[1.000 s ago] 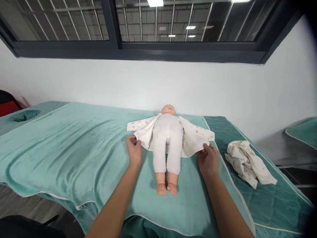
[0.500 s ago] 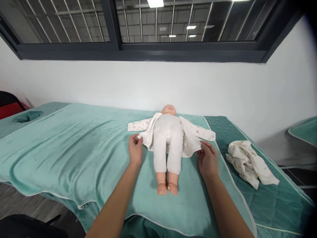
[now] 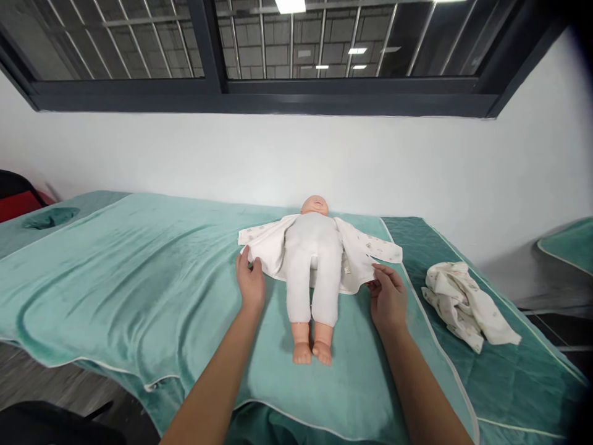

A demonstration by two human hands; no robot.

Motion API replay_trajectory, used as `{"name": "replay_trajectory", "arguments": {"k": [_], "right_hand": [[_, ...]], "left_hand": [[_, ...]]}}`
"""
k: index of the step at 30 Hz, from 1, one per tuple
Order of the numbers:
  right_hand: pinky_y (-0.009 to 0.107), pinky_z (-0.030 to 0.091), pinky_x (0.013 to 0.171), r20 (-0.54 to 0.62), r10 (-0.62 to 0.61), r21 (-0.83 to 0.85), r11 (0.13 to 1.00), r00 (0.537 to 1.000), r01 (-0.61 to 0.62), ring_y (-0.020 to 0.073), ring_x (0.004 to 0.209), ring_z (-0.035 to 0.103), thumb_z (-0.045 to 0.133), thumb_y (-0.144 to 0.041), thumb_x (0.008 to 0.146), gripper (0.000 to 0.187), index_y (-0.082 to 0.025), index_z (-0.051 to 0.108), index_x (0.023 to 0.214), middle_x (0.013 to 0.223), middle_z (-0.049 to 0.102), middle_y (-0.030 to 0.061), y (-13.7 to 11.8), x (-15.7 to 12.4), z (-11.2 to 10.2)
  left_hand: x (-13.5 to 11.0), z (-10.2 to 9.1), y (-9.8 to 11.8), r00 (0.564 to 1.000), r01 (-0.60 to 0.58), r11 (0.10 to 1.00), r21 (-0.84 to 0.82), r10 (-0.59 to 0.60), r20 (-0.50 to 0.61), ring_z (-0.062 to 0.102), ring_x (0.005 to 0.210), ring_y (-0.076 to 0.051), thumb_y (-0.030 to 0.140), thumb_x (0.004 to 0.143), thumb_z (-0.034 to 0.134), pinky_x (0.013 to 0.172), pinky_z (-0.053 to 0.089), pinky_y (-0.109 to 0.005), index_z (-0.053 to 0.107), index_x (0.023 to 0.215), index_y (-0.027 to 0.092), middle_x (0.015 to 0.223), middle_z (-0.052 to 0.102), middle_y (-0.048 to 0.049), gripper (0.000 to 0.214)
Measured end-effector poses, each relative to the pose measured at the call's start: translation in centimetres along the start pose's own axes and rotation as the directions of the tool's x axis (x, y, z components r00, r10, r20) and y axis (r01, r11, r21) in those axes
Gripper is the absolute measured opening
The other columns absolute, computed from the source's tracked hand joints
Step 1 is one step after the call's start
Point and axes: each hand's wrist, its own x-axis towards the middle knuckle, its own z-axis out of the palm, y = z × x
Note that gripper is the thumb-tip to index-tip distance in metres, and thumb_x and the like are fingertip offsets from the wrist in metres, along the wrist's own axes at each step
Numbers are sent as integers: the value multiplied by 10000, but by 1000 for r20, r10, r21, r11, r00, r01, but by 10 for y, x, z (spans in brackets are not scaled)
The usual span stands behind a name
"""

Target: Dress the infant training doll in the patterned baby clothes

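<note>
A baby doll point(image 3: 314, 247) with a soft white body lies on its back, feet toward me. Under it is a white baby shirt point(image 3: 354, 262) with small prints on the sleeves, its front spread open and both sleeves stretched sideways. The doll's arms do not show. At the left flap's outer edge, my left hand point(image 3: 251, 281) has thumb and fingers apart, the fingertips touching or just beside the cloth. My right hand point(image 3: 388, 296) pinches the lower outer corner of the right flap.
A light green blanket point(image 3: 139, 278) covers the bed, with a darker green quilted cover point(image 3: 500, 395) at right. Crumpled printed white cloth point(image 3: 463, 303) lies on that cover. A white wall and a dark-framed window point(image 3: 356, 104) stand behind. A black object point(image 3: 60, 423) is at lower left.
My left hand has opened from its pinch on the left flap, which now lies spread farther outward over the sleeve. My right hand keeps its hold at the right corner.
</note>
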Motion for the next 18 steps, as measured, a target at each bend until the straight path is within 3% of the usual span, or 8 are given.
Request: {"name": "replay_trajectory", "arguments": {"k": [6,10,13,16,18], "right_hand": [[214,450,557,-31,-45,-27,999,998,44,85,610,529,728,-255,706,152,-186,703,839,762,617,-21,-3,-5,-5],[232,444,581,-53,-100,-81,992,994,96,101,632,543,716,-303,749,186,-194,702,899,728,610,-23,-7,-23,-16],[255,453,624,-32,-109,-147,984,994,103,118,667,561,707,-338,773,205,-206,688,929,748,622,-19,-10,-41,-26],[311,478,742,43,-141,-351,925,989,147,156,783,601,678,-369,804,224,-228,677,978,873,664,8,-19,-54,-39],[368,472,851,125,-209,-530,813,970,243,201,924,608,666,-371,805,253,-243,679,1023,1021,668,38,-29,-54,-50]], "left_hand": [[-2,-1,0,999,-7,1000,7,7,-34,436,1295,-240,193,838,542,1066,409,-358,522,1312,190,1390,388,-127,475],[-4,-3,1,990,-113,992,57,117,-73,352,1370,-237,113,805,523,1150,321,-401,501,1296,203,1432,324,-122,500],[-5,-4,4,979,-196,972,129,201,-32,350,1363,-249,85,773,535,1185,252,-452,522,1221,196,1395,359,-120,462],[-5,-4,8,975,-224,958,179,220,40,374,1332,-269,98,768,550,1177,254,-481,544,1128,189,1339,417,-121,371],[-5,-3,10,973,-231,954,192,222,70,391,1312,-274,105,767,554,1164,271,-483,547,1087,189,1315,438,-117,331]]}}
